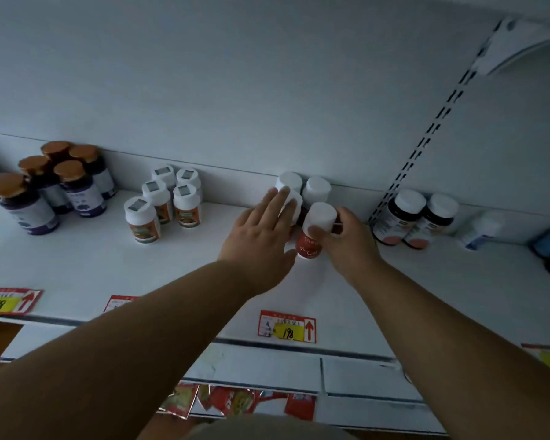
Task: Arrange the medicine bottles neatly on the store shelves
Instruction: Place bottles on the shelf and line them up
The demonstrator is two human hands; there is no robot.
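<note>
I'm gripping the front red white-capped bottle [315, 231] with my right hand [346, 239] on the shelf [172, 265]; left hand [261, 230], fingers flat, is steadying its neighbour [291, 201]. Next I'm likely nudging it into line.

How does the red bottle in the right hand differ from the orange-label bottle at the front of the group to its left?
The red bottle has a plain white cap; the orange-label bottle carries a printed sticker on its white cap. The red bottle is gripped by the right hand and leans; the orange-label bottle stands free and untouched. The red bottle's body is red with pale writing; the other's is white with an orange picture label. Both are small, white-capped and on the same shelf.
</note>
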